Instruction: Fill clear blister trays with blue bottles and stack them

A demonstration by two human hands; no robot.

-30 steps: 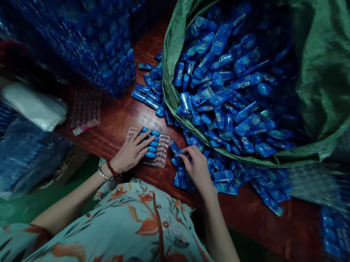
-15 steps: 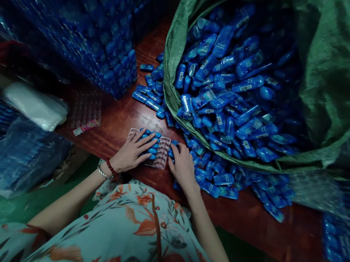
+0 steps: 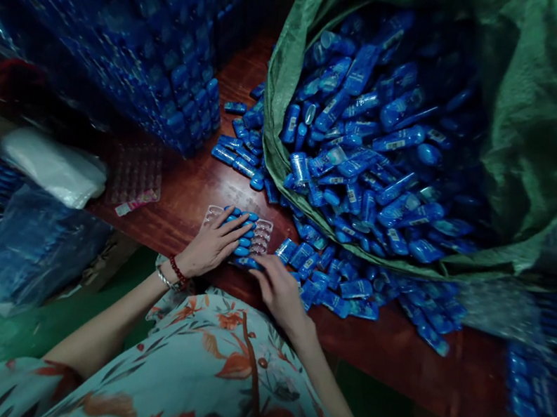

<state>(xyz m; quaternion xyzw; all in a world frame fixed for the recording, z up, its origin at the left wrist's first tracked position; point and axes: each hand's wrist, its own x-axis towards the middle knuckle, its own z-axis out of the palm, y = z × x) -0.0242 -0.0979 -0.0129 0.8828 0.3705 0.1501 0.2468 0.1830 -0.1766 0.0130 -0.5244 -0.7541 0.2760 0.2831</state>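
A clear plastic tray point(image 3: 262, 234) with rows of hollows lies on the reddish wooden table near its front edge. Several small blue bottles point(image 3: 245, 233) lie in its middle. My left hand point(image 3: 209, 247) rests over the tray's left part, fingers spread across the bottles. At the tray's lower right edge, my right hand point(image 3: 273, 286) pinches a blue bottle point(image 3: 247, 261) between thumb and fingers. Loose blue bottles point(image 3: 318, 275) are heaped just right of that hand.
Behind on the right, a green sack point(image 3: 282, 88) gapes open, full of blue bottles. Tall stacks of blue packs point(image 3: 172, 77) rise at the back left. Another clear tray point(image 3: 137, 178) and a white plastic bundle point(image 3: 54, 164) lie left.
My right hand has moved left and toward the table's front edge, from the tray's right side to its lower edge, with a blue bottle. My left hand stays almost in place.
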